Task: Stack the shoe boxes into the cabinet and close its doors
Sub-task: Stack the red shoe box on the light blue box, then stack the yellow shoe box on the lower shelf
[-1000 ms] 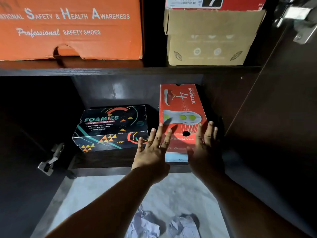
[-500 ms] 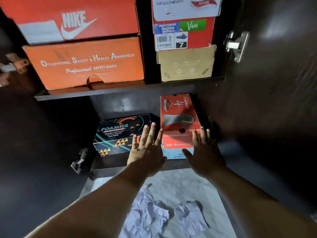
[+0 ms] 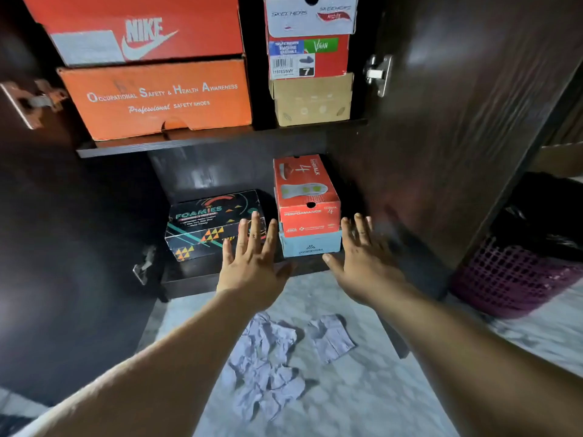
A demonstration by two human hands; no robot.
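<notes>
Marble floor (image 3: 362,389) runs up to the dark cabinet (image 3: 220,143) — doors wide open. On its bottom shelf my red shoe box (image 3: 306,190) sits atop a blue box (image 3: 310,246); my left hand (image 3: 252,263) and right hand (image 3: 362,263) flank it, fingers spread, holding nothing. Crumpled paper (image 3: 268,364) lies below them.

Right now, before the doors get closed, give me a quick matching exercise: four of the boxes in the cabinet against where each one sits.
Boxes:
1. Nike box
2. Foamies box
3. red GoWalk box
4. plain brown box

Places:
A. lower shelf, left, by itself
B. upper shelf, right, bottom of the stack
C. upper shelf, left, on the orange safety-shoe box
D. lower shelf, right, on a light blue box

Pairs: 1-C, 2-A, 3-D, 4-B
</notes>
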